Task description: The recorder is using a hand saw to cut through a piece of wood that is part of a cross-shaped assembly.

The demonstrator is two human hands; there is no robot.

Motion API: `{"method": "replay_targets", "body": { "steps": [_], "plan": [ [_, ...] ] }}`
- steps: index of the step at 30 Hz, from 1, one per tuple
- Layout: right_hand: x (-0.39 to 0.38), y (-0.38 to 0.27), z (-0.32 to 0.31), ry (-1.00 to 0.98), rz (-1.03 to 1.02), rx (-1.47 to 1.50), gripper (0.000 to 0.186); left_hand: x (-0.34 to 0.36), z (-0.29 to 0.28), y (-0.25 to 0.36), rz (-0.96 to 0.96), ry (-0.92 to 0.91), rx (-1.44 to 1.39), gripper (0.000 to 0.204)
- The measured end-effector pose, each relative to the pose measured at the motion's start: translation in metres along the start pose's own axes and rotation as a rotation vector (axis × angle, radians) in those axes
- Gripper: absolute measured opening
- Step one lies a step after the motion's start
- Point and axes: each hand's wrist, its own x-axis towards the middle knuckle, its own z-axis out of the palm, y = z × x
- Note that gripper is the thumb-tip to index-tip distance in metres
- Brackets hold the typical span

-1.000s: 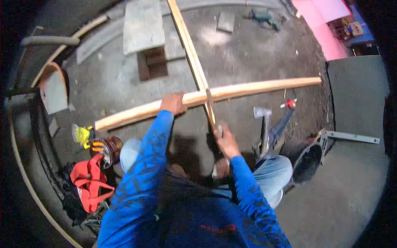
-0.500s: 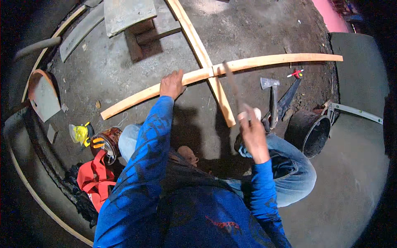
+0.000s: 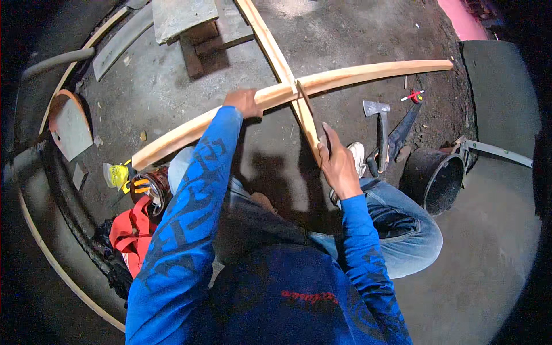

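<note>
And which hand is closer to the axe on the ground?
The right. The right hand is just left of the axe, with a shoe between them. The left hand is farther left, gripping the wooden beam.

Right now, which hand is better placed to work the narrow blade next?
Probably the right: the right hand holds the narrow blade, its far end at the crosswise wooden board, while the left hand grips that board farther left.

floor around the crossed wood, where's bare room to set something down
Mostly bare: floor beyond the sideways beam, right of the crossing strip; grey ground right of the right knee. Crowded: around hatchet and black bucket; around red bag.
</note>
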Motion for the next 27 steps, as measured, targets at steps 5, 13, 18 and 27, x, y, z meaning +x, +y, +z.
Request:
{"method": "replay_targets", "body": {
  "steps": [5,13,18,27],
  "plan": [
    [0.007,0.0,-0.02,-0.027,-0.18,-0.196,0.049,-0.015,0.004,0.011,-0.07,0.019,0.009,0.063],
    [0.015,-0.008,-0.02,-0.028,-0.079,-0.108,0.043,-0.015,0.007,0.007,-0.011,0.048,-0.019,0.061],
    [0.019,0.012,-0.01,0.034,-0.185,-0.116,0.043,-0.01,0.013,0.003,-0.04,0.015,0.001,0.062],
    [0.034,-0.035,0.01,-0.023,-0.008,-0.127,0.04,-0.017,0.004,0.013,-0.051,-0.036,-0.083,0.07]
  ]
}}
